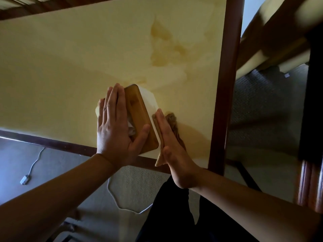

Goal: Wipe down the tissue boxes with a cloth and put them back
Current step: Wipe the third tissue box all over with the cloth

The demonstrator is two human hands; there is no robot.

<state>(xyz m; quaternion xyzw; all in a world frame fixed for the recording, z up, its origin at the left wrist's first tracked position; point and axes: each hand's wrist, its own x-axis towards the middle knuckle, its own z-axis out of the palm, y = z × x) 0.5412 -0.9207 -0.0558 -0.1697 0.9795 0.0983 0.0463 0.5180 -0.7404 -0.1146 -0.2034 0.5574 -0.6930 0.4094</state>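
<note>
One tissue box (139, 109) sits near the table's (70, 67) front edge. From the head view, the left hand (115, 124) lies flat on its wooden lid, fingers straight and together; the right hand (167, 137) presses the cloth (173, 119) against its side, fingers straight. Pushing harder could slide the box off the edge — or snag the tissue.

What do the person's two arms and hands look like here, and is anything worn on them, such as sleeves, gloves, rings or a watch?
Both forearms are bare up to the picture's edge, so no sleeves show. The left hand and the right hand have no gloves, and no ring, watch or bracelet is visible on either. Fingernails look short and unpainted where they show.
</note>
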